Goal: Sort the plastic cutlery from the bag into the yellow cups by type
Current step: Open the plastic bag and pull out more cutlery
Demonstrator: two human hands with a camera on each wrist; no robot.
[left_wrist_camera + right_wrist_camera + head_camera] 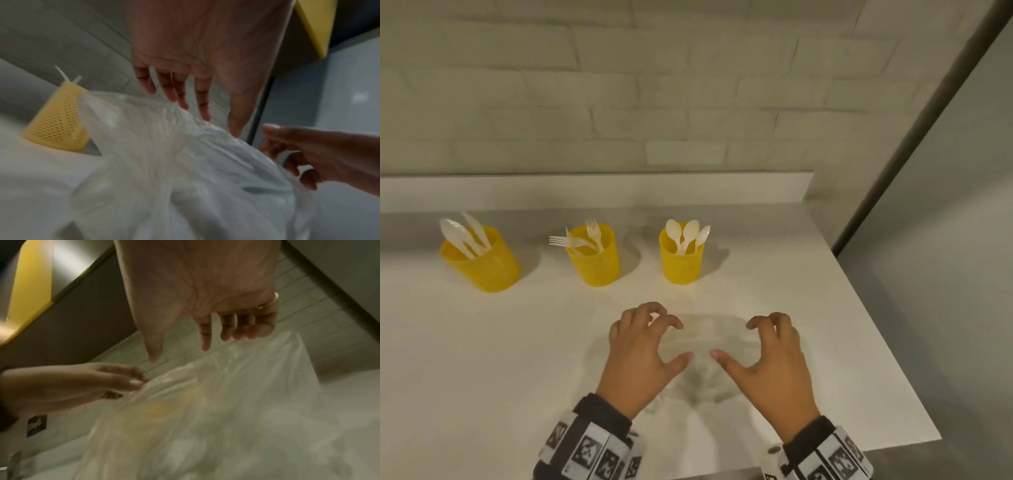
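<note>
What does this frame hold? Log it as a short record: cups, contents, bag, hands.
left cup: knives, leaning
middle cup: forks
right cup: spoons
bag: clear plastic, on the counter between the hands; no cutlery visible inside
left hand: over the bag, fingers loosely curled, gripping nothing
right hand: same pose
sorting: appears finished

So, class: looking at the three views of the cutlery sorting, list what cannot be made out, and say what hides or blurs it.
- Bag contents: head view, clear film too faint; both wrist views, motion blur.
- Whether the left hand or right hand touches the bag: head view, fingers hover, contact unclear.
- Left cup contents: head view, one spoon-like piece among knives, too small to confirm.
- Cups in the right wrist view: only a yellow smear through the bag.
</note>
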